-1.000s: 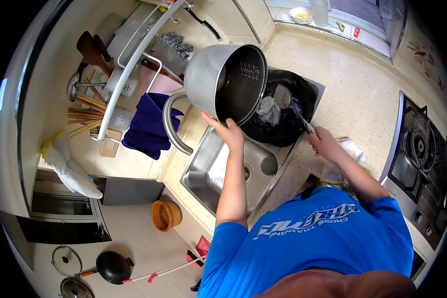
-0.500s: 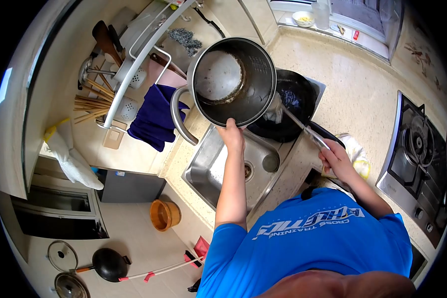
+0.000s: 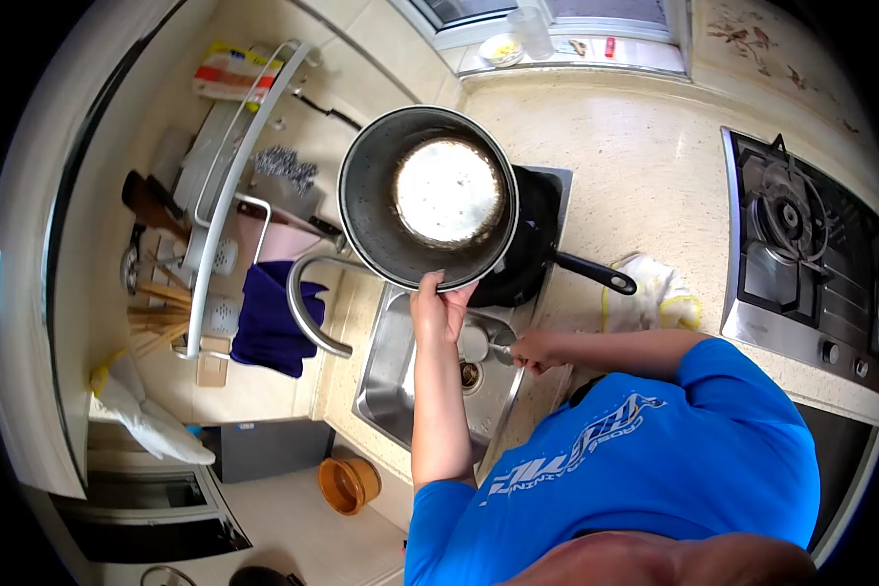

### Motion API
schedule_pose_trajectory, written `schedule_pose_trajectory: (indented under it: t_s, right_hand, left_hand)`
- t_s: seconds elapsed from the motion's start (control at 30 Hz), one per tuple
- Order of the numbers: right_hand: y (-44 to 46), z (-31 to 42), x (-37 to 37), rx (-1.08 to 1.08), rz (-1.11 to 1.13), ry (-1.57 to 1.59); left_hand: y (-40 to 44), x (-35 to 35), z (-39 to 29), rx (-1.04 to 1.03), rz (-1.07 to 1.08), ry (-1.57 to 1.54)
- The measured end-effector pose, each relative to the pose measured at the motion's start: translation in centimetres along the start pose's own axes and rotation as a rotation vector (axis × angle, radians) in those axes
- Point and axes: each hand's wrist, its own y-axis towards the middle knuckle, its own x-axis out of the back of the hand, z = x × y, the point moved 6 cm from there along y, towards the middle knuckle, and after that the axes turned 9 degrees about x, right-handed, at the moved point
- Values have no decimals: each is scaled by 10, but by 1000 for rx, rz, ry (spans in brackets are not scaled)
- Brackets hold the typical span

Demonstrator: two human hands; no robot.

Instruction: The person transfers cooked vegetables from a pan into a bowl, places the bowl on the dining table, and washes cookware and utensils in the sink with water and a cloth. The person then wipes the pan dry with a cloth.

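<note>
My left hand grips the near rim of a deep metal pot, whose open mouth faces the camera and shows a stained, shiny bottom. Low over the steel sink, my right hand is closed on the handle of a ladle. The ladle's bowl is above the basin near the drain. Behind the raised pot, a black pan rests at the sink's far part, its handle pointing right; the pot hides part of it.
A curved faucet arches left of the pot. Left of that hangs a rack with a dark blue cloth. On the right are a white cloth and a gas stove. A bowl stands by the window.
The pot has tilted so its inside faces the camera more fully. My right hand has brought the ladle from the black pan toward the basin. The view has shifted.
</note>
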Motion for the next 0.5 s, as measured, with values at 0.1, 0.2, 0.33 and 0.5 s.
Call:
schedule_pose_trajectory:
  t_s: [0.1,0.2,0.33,0.5]
  right_hand:
    - [-2,10,-1,-4,60,93]
    - [-25,27,4,-165,-57,190]
    - [-27,6,12,-139,64,2]
    - [-81,66,31,137,342,-360]
  left_hand:
    - [27,-9,22,130,47,16]
    - [56,-37,53,349,190,210]
    - [92,-90,91,498,265,199]
    - [140,-145,141,555,262,282]
